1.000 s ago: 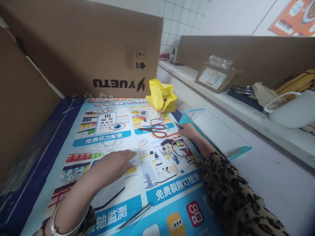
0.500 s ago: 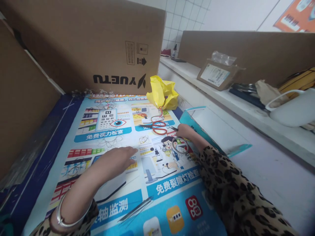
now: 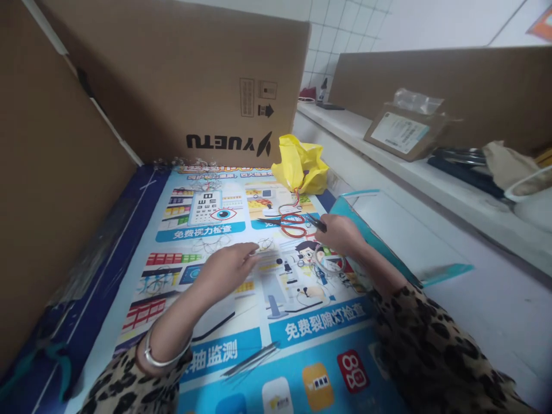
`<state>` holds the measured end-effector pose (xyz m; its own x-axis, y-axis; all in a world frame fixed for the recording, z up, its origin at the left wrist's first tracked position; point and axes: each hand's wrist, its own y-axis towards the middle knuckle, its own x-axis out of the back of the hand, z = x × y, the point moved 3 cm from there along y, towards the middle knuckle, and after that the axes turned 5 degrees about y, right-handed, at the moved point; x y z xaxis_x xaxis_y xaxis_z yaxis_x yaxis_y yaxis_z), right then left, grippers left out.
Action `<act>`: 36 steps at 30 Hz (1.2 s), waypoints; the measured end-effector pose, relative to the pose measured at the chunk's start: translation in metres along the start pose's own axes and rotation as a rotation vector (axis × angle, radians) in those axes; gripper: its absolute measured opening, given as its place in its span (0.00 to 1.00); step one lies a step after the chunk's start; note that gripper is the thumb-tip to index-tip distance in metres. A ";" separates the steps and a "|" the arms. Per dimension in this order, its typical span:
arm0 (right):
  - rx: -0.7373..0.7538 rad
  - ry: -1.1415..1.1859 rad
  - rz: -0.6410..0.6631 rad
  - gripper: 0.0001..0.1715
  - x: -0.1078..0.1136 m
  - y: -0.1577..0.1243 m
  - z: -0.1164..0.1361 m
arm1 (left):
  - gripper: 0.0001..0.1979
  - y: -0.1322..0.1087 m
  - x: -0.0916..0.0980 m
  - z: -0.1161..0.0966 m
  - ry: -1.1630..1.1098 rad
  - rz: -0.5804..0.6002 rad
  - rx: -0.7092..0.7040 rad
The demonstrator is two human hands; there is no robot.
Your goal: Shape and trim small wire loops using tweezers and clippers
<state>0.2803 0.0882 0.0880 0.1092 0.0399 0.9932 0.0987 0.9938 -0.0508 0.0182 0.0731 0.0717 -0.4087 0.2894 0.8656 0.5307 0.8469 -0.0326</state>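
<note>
My left hand (image 3: 230,265), with a silver bangle at the wrist, pinches the near side of a thin wire coil (image 3: 268,245) over the printed poster (image 3: 254,293). In my right hand (image 3: 340,233) is a dark tool with a slim pointed end (image 3: 317,222); its handle is hidden by my fingers. Just left of that tip lie red-handled scissors (image 3: 293,225), blades pointing left. A larger ring of silvery wire (image 3: 330,260) rests below my right hand. Loose thin wires (image 3: 212,244) lie beyond my left hand, and several straight wires (image 3: 250,360) lie nearer me.
A crumpled yellow bag (image 3: 299,167) sits at the far side before a tall cardboard box (image 3: 207,86). Teal-handled pliers (image 3: 43,359) lie at left. An open teal-edged box (image 3: 388,230) stands right, beneath a shelf (image 3: 414,167) with a small carton (image 3: 401,132) and a white cup (image 3: 537,201).
My left hand has moved forward and its fingers have closed on the thin wire coil. My right hand now shows more of the dark tool. The view has shifted left.
</note>
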 end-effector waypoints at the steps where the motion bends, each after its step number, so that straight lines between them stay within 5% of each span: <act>1: 0.054 0.026 -0.019 0.11 0.003 -0.009 0.013 | 0.19 0.000 -0.004 -0.004 -0.154 -0.004 -0.022; 7: 0.407 0.488 -0.032 0.08 -0.008 -0.049 0.067 | 0.19 -0.006 -0.019 -0.033 -0.726 -0.023 -0.116; 12: 0.386 0.601 -0.047 0.10 -0.014 -0.056 0.080 | 0.05 -0.009 -0.013 -0.036 -0.621 -0.252 -0.120; 18: 0.263 0.975 0.083 0.08 -0.016 -0.053 0.085 | 0.05 -0.011 -0.016 -0.029 -0.690 -0.452 -0.111; 22: 0.239 1.188 0.253 0.10 -0.025 -0.052 0.083 | 0.04 -0.010 -0.021 -0.027 -0.788 -0.455 -0.080; 31: 0.242 1.128 0.168 0.09 -0.029 -0.048 0.076 | 0.07 -0.010 -0.006 -0.027 -0.476 -0.332 -0.117; 36: 0.175 1.286 0.252 0.06 -0.038 -0.048 0.077 | 0.09 -0.003 -0.010 -0.017 -0.357 -0.280 -0.092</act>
<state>0.1952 0.0472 0.0609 0.9699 0.1945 0.1468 -0.1798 0.9778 -0.1075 0.0332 0.0597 0.0715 -0.7670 0.2046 0.6081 0.4208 0.8759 0.2360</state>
